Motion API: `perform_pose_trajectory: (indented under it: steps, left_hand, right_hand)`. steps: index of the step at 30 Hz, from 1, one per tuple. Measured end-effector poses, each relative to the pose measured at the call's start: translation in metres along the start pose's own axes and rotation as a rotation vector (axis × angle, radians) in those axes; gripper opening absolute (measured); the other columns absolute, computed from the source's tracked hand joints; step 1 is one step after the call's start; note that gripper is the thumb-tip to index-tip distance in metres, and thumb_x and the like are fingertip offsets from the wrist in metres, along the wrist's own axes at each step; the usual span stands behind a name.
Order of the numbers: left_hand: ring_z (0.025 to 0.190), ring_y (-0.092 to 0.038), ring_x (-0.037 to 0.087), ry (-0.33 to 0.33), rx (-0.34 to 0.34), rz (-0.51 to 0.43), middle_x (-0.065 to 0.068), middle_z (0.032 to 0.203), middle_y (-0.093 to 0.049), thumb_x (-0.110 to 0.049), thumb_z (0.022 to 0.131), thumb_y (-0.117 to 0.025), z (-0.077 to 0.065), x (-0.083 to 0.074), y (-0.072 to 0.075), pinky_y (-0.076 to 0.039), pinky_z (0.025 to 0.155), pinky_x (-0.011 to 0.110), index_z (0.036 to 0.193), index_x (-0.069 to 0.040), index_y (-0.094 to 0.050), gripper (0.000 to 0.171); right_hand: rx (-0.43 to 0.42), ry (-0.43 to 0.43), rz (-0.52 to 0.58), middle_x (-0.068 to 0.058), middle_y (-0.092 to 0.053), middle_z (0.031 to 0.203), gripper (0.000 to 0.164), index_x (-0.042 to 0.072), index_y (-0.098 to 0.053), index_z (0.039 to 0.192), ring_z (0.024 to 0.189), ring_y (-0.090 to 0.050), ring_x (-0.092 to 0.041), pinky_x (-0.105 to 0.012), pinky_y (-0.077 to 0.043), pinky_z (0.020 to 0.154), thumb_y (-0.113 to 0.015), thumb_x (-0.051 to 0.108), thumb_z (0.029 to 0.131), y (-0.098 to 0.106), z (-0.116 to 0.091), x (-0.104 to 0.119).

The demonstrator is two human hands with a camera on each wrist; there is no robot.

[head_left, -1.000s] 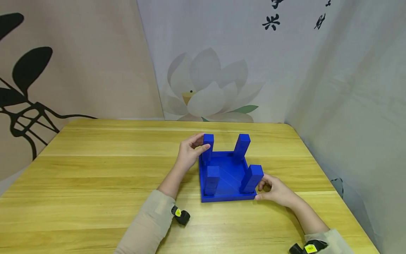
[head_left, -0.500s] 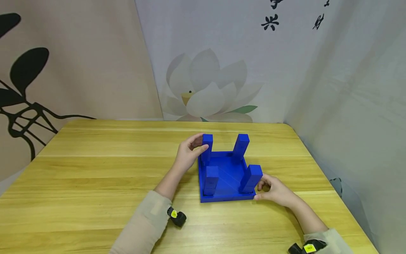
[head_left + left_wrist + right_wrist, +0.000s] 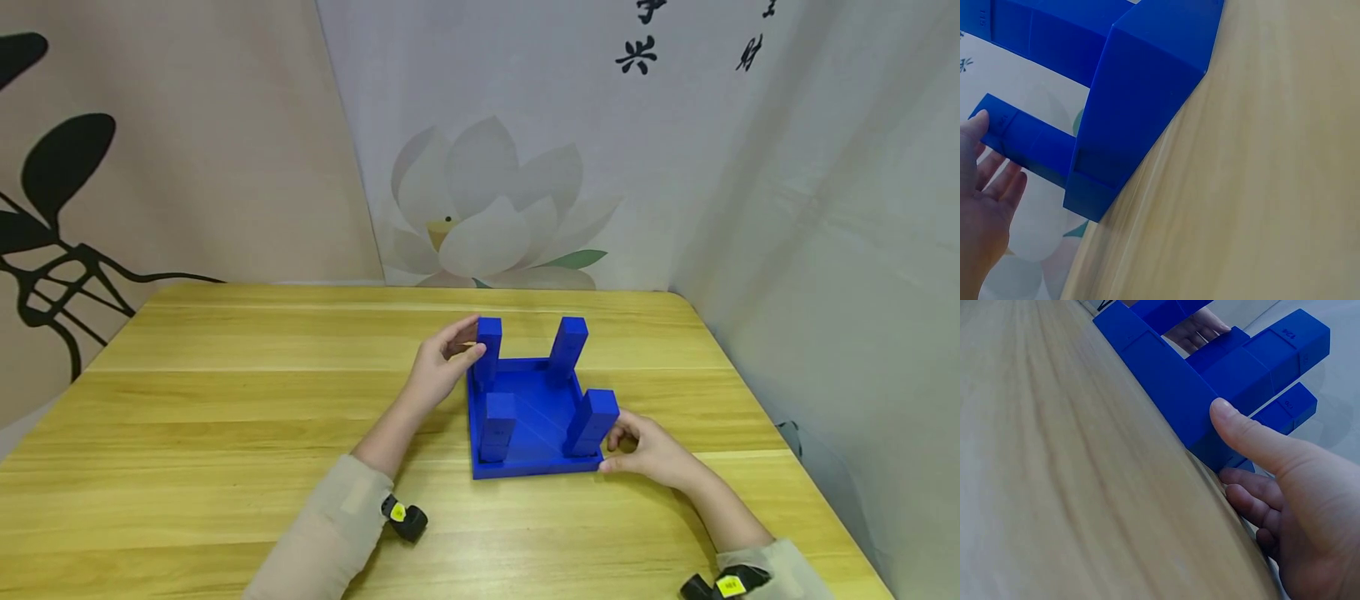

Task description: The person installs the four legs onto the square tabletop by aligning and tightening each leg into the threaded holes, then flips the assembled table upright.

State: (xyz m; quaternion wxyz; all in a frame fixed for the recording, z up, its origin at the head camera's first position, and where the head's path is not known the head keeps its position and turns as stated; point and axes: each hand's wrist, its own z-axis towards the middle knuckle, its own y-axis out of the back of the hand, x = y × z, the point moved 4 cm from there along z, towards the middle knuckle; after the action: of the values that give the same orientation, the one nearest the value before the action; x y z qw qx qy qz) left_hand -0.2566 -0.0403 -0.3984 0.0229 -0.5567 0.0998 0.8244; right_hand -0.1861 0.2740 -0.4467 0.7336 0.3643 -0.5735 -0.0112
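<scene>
A blue square tray [image 3: 536, 468] lies on the wooden table, a blue post standing near each corner. The posts have seams like stacked blocks; the near right post [image 3: 592, 423] leans outward in the head view. My left hand [image 3: 437, 367] is at the far left post [image 3: 489, 342]. In the left wrist view, its thumb touches the upper end of that post [image 3: 1029, 140], with the other fingers loosely extended beside it. My right hand [image 3: 651, 452] pinches the near right tray corner, thumb [image 3: 1229, 419] on the wall and bent fingers low beside it.
The far right post [image 3: 568, 346] and near left post [image 3: 498, 425] also stand upright in the tray. Wooden table [image 3: 225, 433] surface extends around it. Behind hangs a cloth backdrop [image 3: 300, 150] with printed flowers; another drapes along the right side.
My left thumb has slid left to the edge of the far left post, and the left forearm has shifted left. My right hand and the tray stay in place.
</scene>
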Motion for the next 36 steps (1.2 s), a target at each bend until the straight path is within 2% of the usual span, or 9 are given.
perform_pose_trajectory:
  steps: [5,8,12,21,25,28,33,36]
  left_hand:
    - [0.116,-0.055,0.022,-0.024,0.025,0.037,0.012,0.127,-0.059,-0.013,0.094,-0.063,-0.005,-0.004,0.002,-0.045,0.097,0.037,0.138,-0.004,-0.050,0.047]
    - [0.117,-0.054,0.022,-0.046,0.036,0.049,0.009,0.128,-0.059,-0.012,0.094,-0.063,-0.008,-0.006,0.005,-0.045,0.097,0.039,0.138,-0.004,-0.049,0.047]
    - [0.118,-0.054,0.023,-0.069,0.049,0.057,0.009,0.129,-0.058,-0.011,0.094,-0.063,-0.012,-0.005,0.009,-0.044,0.097,0.041,0.138,-0.002,-0.049,0.048]
    - [0.119,-0.053,0.027,-0.060,0.078,0.067,0.016,0.130,-0.057,-0.006,0.092,-0.064,-0.023,-0.007,0.016,-0.043,0.097,0.047,0.138,0.001,-0.048,0.049]
    - [0.120,-0.052,0.032,-0.051,0.092,0.078,0.020,0.130,-0.055,-0.002,0.091,-0.064,-0.031,-0.009,0.019,-0.042,0.098,0.051,0.137,0.002,-0.047,0.049]
    - [0.121,-0.049,0.037,-0.032,0.112,0.086,0.023,0.131,-0.054,0.000,0.091,-0.063,-0.038,-0.018,0.021,-0.039,0.098,0.056,0.137,0.006,-0.046,0.049]
    - [0.124,-0.046,0.039,0.028,0.176,0.119,0.024,0.133,-0.051,0.001,0.089,-0.065,-0.050,-0.035,0.022,-0.037,0.101,0.056,0.137,0.008,-0.043,0.053]
    - [0.126,-0.044,0.040,0.062,0.232,0.140,0.025,0.136,-0.048,0.001,0.086,-0.069,-0.055,-0.034,0.023,-0.035,0.103,0.055,0.139,0.008,-0.041,0.061]
  right_hand:
    - [0.000,0.006,-0.005,-0.008,-0.055,0.083,0.039,0.007,-0.057,0.103,0.075,-0.053,-0.018,-0.025,-0.044,0.065,-0.083,0.014,0.075,0.000,0.000,-0.001]
    - [-0.002,0.002,-0.010,-0.008,-0.055,0.083,0.039,0.007,-0.057,0.103,0.075,-0.053,-0.018,-0.025,-0.044,0.065,-0.083,0.014,0.075,0.000,0.000,-0.001]
    - [-0.003,-0.004,-0.016,-0.007,-0.055,0.083,0.038,0.006,-0.057,0.102,0.075,-0.052,-0.018,-0.025,-0.044,0.065,-0.083,0.014,0.075,0.000,0.000,0.000]
    - [-0.007,-0.011,-0.009,-0.007,-0.055,0.083,0.038,0.006,-0.057,0.101,0.075,-0.053,-0.018,-0.025,-0.044,0.066,-0.083,0.014,0.075,0.000,-0.001,0.001]
    - [-0.005,-0.004,-0.005,-0.008,-0.055,0.083,0.038,0.006,-0.057,0.101,0.075,-0.053,-0.019,-0.025,-0.045,0.066,-0.083,0.014,0.075,0.000,-0.001,0.001]
    - [-0.006,0.003,-0.006,-0.007,-0.055,0.083,0.038,0.007,-0.057,0.101,0.075,-0.053,-0.019,-0.025,-0.045,0.066,-0.083,0.014,0.074,0.000,-0.001,0.001]
    - [-0.006,0.003,-0.005,-0.008,-0.055,0.083,0.038,0.006,-0.057,0.101,0.075,-0.053,-0.018,-0.025,-0.045,0.065,-0.083,0.014,0.075,0.000,-0.001,0.000]
    - [-0.004,-0.003,-0.001,-0.008,-0.055,0.083,0.038,0.006,-0.057,0.100,0.075,-0.053,-0.018,-0.025,-0.044,0.066,-0.083,0.014,0.075,0.000,-0.001,0.000]
